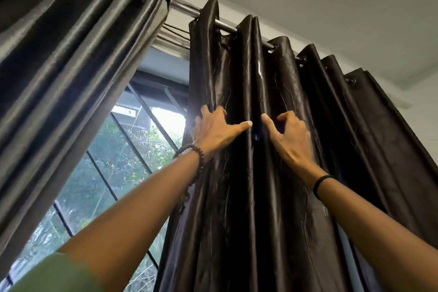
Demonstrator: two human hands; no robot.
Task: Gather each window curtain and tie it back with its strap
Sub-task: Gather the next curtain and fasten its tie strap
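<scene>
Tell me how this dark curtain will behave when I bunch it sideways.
Probably floppy: the dark curtain hangs in soft folds and gives under the left hand and right hand. Its glossy sheen suggests slippery cloth. Its eyelets should likely slide along the metal rod.

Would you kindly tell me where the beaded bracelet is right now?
Head view, left of centre: the beaded bracelet circles the left wrist, below the left hand gripping window-side folds of the dark curtain.
</scene>
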